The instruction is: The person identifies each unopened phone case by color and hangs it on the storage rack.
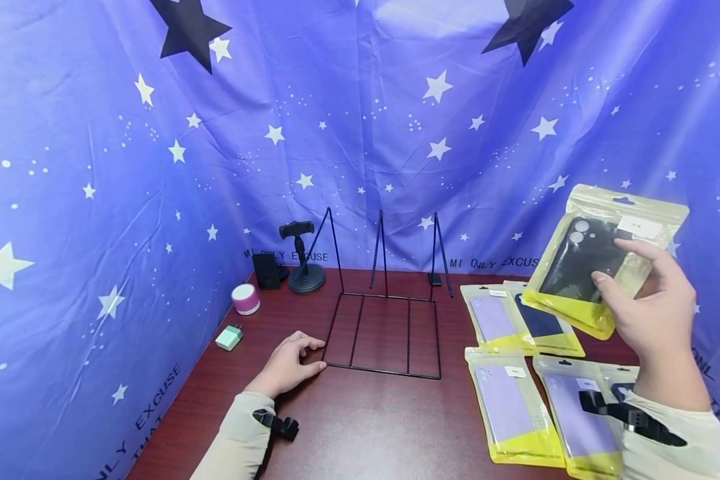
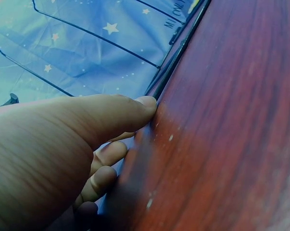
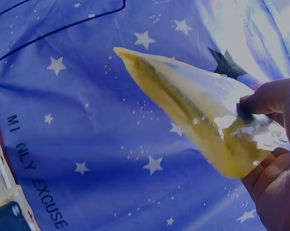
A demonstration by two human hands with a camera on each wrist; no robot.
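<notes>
My right hand (image 1: 657,303) holds up a clear-and-yellow zip bag with a black phone case (image 1: 582,257) in it, thumb in front. In the right wrist view the bagged case (image 3: 183,110) is seen from its yellow bottom end. My left hand (image 1: 291,363) rests on the table at the front left corner of a black wire rack (image 1: 384,372). Its thumb (image 2: 120,113) touches the rack's bar, the other fingers loosely bent. Below the raised bag lie several more bagged phone cases, among them a purple one (image 1: 504,403) and a dark blue one (image 1: 540,317).
On the left stand a phone stand (image 1: 306,277), a black block-like object (image 1: 267,271), a pink-and-white round container (image 1: 245,299) and a pale green charger plug (image 1: 229,338). A star-printed blue cloth (image 1: 360,133) walls in the reddish-brown table (image 1: 366,427).
</notes>
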